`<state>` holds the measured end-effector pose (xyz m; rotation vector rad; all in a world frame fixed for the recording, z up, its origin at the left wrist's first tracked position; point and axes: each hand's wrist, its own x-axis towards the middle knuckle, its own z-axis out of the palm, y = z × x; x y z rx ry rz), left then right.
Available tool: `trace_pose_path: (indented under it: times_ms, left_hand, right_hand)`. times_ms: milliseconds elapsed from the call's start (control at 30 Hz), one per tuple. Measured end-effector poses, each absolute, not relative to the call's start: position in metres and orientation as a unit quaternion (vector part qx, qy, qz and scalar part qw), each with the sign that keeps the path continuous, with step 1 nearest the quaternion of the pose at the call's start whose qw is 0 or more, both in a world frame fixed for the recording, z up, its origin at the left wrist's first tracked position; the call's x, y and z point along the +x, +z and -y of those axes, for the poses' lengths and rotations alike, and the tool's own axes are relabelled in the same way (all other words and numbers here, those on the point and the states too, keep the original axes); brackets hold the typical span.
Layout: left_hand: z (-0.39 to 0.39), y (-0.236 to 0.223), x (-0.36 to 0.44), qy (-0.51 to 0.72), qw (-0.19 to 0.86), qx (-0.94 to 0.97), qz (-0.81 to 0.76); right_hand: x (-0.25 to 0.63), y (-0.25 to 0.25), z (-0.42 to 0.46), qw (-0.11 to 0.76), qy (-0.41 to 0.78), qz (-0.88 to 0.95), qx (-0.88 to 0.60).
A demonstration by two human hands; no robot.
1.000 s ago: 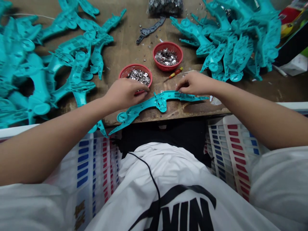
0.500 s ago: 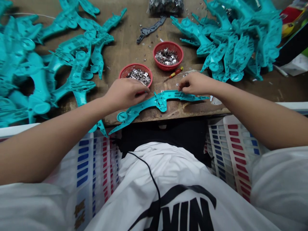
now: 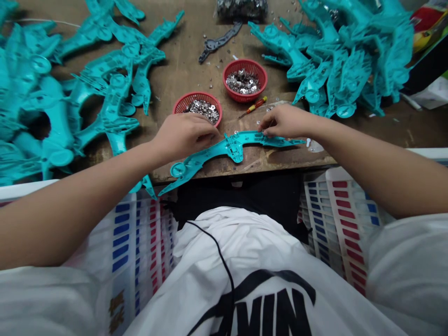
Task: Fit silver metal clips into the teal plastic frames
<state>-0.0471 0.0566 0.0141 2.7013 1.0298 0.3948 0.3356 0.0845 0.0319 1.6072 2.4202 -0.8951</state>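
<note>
A long, curved turquoise plastic part lies across the front of the wooden table, its ribbed inner side up. Over its left half is my left hand, closed, thumb and fingertips together beside the near red basket of small metal pieces. What those fingers hold, if anything, is hidden. At the part's right half, my right hand pinches with its fingertips down against the plastic. Whatever sits in that pinch is too small to make out.
A second red basket of metal pieces stands behind, near a red-and-yellow screwdriver. Turquoise parts pile up at left and right. A dark grey part and a bag of metal pieces lie farther back.
My right hand has shifted very slightly right along the turquoise part, its fingers still pinched. The left hand and the part stay nearly where they were.
</note>
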Motion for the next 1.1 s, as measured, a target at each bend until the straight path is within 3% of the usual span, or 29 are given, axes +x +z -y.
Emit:
trace_pose_path:
  times_ms: [300, 800, 1100]
  left_hand:
    - [-0.058, 0.007, -0.048, 0.136, 0.082, 0.922, -0.354]
    - [-0.058, 0.007, -0.047, 0.129, 0.088, 0.915, -0.372]
    - [-0.042, 0.018, -0.035, 0.208, 0.260, 0.849, -0.411]
  right_hand:
    - [0.346, 0.015, -0.088, 0.038, -0.341, -0.757, 0.556]
    - [0.319, 0.033, -0.075, 0.043, -0.226, -0.806, 0.545]
    - [0.316, 0.029, -0.067, 0.073, -0.122, -0.843, 0.519]
